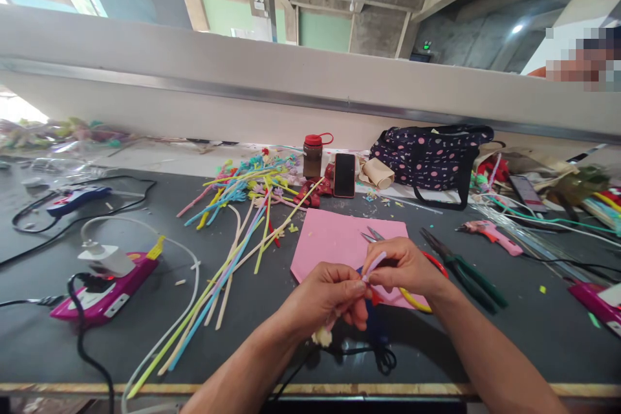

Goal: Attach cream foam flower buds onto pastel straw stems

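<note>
My left hand is closed in a pinch over the pink sheet's front edge, gripping a short lilac pipe cleaner. My right hand pinches the same fuzzy stem, whose free end points up between the two hands. Below my left fingers hangs a small cream-coloured fuzzy piece; whether it joins the lilac stem is hidden. Scissors with red and yellow handles lie partly under my right hand, on the pink sheet. To the right are pliers with dark green handles.
Long pipe cleaners and a colourful heap lie left of the sheet. Power strips with cables, a pink glue gun and a blue tool flank it. Behind stand a bottle, phone and patterned bag.
</note>
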`<state>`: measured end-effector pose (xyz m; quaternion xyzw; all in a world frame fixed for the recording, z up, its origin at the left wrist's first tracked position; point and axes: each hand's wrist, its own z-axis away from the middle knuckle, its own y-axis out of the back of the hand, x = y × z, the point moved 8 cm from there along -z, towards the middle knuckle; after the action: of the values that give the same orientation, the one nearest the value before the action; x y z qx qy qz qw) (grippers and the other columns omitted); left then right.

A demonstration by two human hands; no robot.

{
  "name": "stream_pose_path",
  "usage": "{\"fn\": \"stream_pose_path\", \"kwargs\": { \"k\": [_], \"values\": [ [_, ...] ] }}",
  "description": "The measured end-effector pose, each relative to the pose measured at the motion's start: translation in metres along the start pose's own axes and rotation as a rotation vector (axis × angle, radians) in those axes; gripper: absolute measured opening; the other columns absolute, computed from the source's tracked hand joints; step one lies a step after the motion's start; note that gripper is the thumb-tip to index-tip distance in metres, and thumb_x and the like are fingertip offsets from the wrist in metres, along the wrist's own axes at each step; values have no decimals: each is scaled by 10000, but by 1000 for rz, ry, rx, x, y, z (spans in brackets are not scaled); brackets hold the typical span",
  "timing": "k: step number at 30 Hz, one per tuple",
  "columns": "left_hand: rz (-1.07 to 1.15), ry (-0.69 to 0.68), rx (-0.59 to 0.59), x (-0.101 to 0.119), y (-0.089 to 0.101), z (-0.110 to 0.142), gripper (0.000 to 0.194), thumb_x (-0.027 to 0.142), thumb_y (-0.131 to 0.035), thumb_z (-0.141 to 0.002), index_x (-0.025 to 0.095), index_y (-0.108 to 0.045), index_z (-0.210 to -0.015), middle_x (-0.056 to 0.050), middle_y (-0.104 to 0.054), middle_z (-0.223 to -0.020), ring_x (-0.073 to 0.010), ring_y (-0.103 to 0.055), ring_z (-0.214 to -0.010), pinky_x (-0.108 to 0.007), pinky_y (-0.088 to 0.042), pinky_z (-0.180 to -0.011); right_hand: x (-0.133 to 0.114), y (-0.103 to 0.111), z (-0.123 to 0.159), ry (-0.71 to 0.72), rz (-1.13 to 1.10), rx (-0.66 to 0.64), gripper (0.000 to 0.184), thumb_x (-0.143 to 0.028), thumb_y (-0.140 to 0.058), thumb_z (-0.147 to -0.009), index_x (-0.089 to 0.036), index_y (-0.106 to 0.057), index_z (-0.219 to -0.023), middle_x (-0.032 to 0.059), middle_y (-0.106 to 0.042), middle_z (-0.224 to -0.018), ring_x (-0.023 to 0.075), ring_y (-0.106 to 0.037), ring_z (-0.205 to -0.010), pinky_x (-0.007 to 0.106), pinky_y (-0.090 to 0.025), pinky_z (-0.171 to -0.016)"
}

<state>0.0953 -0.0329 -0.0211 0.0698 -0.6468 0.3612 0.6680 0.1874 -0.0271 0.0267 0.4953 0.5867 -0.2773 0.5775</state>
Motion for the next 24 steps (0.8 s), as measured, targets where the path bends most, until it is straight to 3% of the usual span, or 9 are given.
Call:
{"fn": "stream_pose_path", "kwargs": {
  "k": [6, 8, 14, 24],
  "values": [
    [135, 125, -235, -11, -16, 2, 273, 344, -579, -748, 74, -617, -755, -93, -661, -562, -154, -618, -455, -171, -382, -370, 8, -8, 3, -40, -86, -76, 172, -284, -665, -726, -115, -634, -722, -14, -573, -587, 65, -497, -443, 165, -381, -413],
    [119, 138, -217, -11, -15, 2, 305, 370, -571, -755, 69, -619, -777, -101, -669, -589, -150, -622, -474, -174, -406, -390, 8, -8, 3, -42, -56, -74, 166, -280, -653, -733, -117, -624, -718, -17, -571, -579, 67, -501, -439, 164, -378, -407],
    [40, 51, -6, -3, 0, 0, 246, 342, -636, -717, 103, -578, -741, -68, -672, -631, -141, -638, -544, -172, -436, -458, -3, -3, 2, 10, 162, 9, 107, -216, -619, -741, -126, -625, -682, -13, -575, -579, 65, -470, -472, 169, -358, -436],
    [128, 34, -90, -5, -6, -1, 206, 284, -633, -708, 93, -563, -679, -46, -627, -507, -109, -579, -411, -149, -346, -380, -25, -10, 4, 150, 267, 8, 112, -222, -616, -751, -137, -628, -679, -12, -551, -594, 84, -492, -537, 192, -375, -515]
  ]
}}
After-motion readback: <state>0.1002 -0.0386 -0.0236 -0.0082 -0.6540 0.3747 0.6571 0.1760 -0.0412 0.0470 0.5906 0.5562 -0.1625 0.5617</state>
